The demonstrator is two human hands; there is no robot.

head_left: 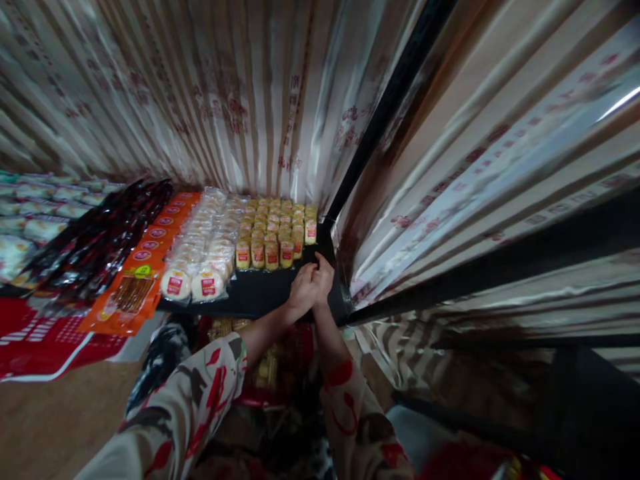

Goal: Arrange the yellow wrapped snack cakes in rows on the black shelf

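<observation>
My left hand (303,291) and my right hand (325,279) are pressed together above the bare front right part of a black shelf (255,295). The left fingers look closed against the right hand. One finger of my right hand points forward, and its others look bent in. Whatever lies between the hands, if anything, is hidden. Just beyond them, small yellow wrapped cakes (271,255) with red labels stand in several rows. The row at the far right (311,230) ends further back than the others.
Left of the cakes lie round white wrapped pastries (208,283), orange snack packets (131,293) and dark packets (107,233). A red basket (35,340) sits at lower left. A black post (380,113) rises at the right corner before printed plastic sheeting (225,87). Below the shelf is a red container (260,400) with yellow packets.
</observation>
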